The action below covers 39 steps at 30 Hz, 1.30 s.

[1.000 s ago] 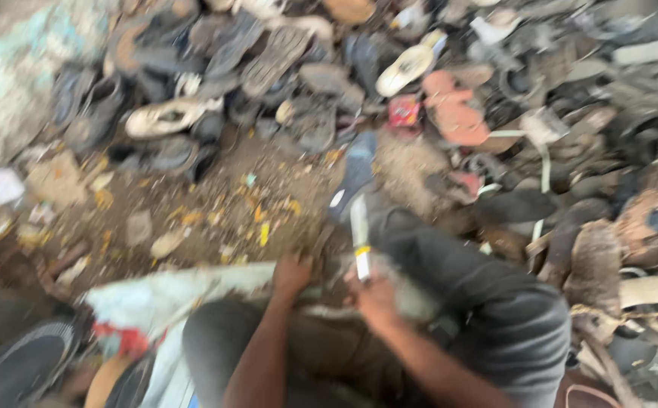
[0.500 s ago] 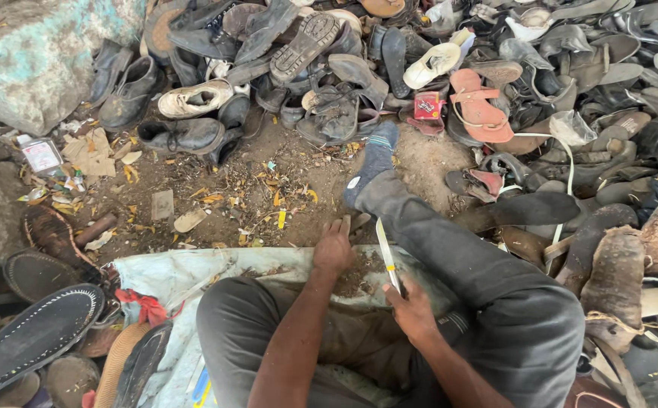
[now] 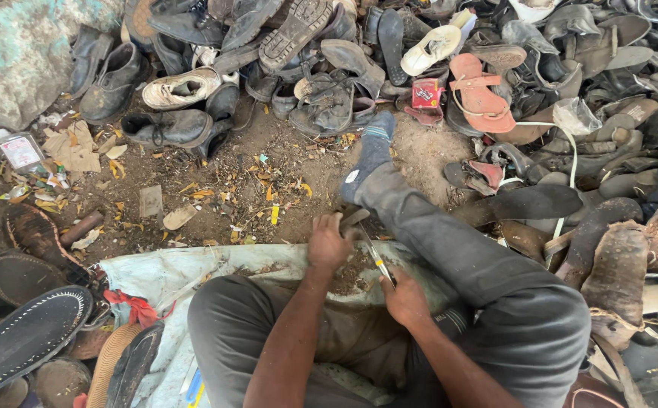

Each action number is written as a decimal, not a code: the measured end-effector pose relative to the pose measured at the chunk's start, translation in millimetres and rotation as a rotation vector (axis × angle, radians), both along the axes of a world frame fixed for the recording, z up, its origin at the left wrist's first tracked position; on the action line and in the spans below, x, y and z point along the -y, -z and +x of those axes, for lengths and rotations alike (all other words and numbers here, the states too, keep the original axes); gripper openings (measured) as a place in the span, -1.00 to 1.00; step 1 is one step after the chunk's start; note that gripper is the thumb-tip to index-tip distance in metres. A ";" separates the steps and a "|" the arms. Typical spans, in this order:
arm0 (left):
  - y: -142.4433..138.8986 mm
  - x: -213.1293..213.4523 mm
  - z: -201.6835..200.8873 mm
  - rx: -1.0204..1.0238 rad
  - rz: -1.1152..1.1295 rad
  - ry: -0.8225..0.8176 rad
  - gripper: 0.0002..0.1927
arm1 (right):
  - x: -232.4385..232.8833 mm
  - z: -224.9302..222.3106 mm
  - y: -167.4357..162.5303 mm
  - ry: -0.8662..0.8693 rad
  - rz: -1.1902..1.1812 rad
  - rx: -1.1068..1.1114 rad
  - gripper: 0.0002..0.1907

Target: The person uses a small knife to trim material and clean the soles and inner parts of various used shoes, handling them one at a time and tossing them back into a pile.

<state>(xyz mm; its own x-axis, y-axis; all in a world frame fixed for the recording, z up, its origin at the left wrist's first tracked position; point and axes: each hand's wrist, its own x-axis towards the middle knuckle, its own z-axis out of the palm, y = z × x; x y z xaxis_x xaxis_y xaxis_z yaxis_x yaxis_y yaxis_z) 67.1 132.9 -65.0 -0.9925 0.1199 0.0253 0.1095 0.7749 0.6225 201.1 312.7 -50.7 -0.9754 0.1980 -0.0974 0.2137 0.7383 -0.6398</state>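
Seated on a pale sack (image 3: pixel 193 272) on the dirt; left hand (image 3: pixel 327 243) clamps a dark sole piece (image 3: pixel 353 221) just beyond the near knee, beside the outstretched right leg (image 3: pixel 450 249); right hand (image 3: pixel 404 298) is closed round a knife (image 3: pixel 378 261), blade angled up toward the piece. Brown scraps (image 3: pixel 352 273) lie on the sack under the blade, so some trimming looks done, though how much of the piece is left cannot be told; the far shoe pile (image 3: pixel 329 83) and the near-left soles (image 3: pixel 27 340) lie untouched.
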 end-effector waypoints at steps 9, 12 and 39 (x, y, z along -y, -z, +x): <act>-12.0 -2.9 2.2 0.055 -0.073 0.055 -0.58 | 3.8 -10.7 -31.1 -0.003 0.224 0.045 -0.53; 3.6 -2.2 3.1 -0.078 0.006 0.012 -0.62 | 1.9 -19.3 -34.9 -0.041 0.285 0.065 -0.59; 29.0 0.0 5.5 -0.267 0.282 -0.283 -0.68 | 4.6 -51.6 -55.6 -0.278 0.377 0.282 -0.48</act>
<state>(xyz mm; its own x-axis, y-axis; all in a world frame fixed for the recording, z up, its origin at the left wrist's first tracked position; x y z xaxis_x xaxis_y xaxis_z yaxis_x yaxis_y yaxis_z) 72.5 132.9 -94.0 -0.9394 -0.2019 0.2769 0.1037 0.6027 0.7912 149.5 308.1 5.0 -0.9424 0.0082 -0.3343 0.1026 0.9585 -0.2659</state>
